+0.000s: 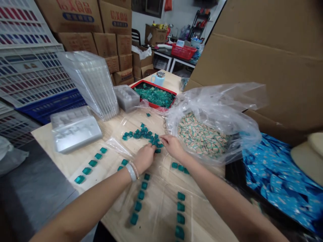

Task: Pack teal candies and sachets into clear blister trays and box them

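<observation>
My left hand (145,157), with a pale bangle and a beaded bracelet at the wrist, reaches into a loose pile of small teal-green translucent cubes (141,133). Its fingers are bent together at the near end of the pile, seemingly on a cube. Just to the right, my right hand (173,146) pinches thumb and finger together beside the same pile; what is between them is too small to make out. Below the hands, rows of teal cubes (141,195) lie spaced out on clear plastic sheets (161,201). More rows lie at the left and right.
A clear bag (214,97) of small beige-and-green pieces (199,134) stands right of the hands. Behind is a red-rimmed tray (174,102) of green pieces. Clear plastic trays (88,84) stack at left, a blue mug (158,79) at back, blue printed packaging (280,178) at right.
</observation>
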Demonstrator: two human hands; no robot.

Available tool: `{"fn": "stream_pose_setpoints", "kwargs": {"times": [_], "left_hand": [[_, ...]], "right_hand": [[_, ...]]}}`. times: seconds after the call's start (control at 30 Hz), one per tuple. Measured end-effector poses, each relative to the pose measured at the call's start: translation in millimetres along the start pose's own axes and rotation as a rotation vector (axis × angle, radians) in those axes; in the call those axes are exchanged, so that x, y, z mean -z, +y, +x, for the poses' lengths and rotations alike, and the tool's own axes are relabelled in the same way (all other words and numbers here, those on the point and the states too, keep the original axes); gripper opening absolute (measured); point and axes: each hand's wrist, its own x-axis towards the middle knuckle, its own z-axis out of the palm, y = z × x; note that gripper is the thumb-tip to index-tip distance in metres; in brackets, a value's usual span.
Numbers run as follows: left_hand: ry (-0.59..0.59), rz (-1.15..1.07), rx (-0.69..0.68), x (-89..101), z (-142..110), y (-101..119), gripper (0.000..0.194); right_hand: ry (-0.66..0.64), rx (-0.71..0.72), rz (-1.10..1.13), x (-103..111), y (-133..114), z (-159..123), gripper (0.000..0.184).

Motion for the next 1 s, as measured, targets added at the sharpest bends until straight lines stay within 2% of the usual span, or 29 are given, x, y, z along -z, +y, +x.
{"fn": "stream_pose_setpoints", "kwargs": {"times": [0.1,0.27,0.4,0.53,0.6,0.73,0.8,0.9,1.0], "left_hand": [[0.029,0.018,0.009,4.7,-8.0,-6.0,0.021],[0.005,0.102,-0.014,11.6,-11.2,-12.8,0.024],[0.031,0.057,-0.041,11.9,-14.1,-17.1,0.021],[0.088,-0.059,-0.037,11.3,-14.9,-21.5,0.015],[0.137,-0.255,0.032,12.3,-10.9,-21.0,0.013],[0.148,-1.090,0.327,19.8,4.9,-9.5,0.033],[0.127,-1.393,0.398,25.3,11.1,-1.6,0.038],[0.091,-1.597,0.362,31.7,12.0,5.1,0.036],[0.090,-1.531,0.306,33.4,6.4,4.1,0.031]], "right_hand": [[0.022,-0.082,-0.062,-15.5,-9.2,30.1,0.029],[-0.138,-0.083,-0.150,-32.3,-27.0,60.6,0.024],[-0.159,-0.135,-0.114,-39.3,-32.4,69.0,0.022],[-0.077,-0.230,0.057,-30.1,-27.8,62.7,0.024],[-0.025,-0.295,0.204,-21.5,-23.7,55.8,0.026],[-0.014,-0.394,0.598,-9.3,-23.0,39.3,0.017],[-0.016,-0.405,0.790,-7.8,-27.9,31.8,0.011],[-0.003,-0.417,1.006,-6.8,-36.1,23.0,0.011],[-0.037,-0.437,1.136,-3.5,-38.4,16.4,0.015]]}}
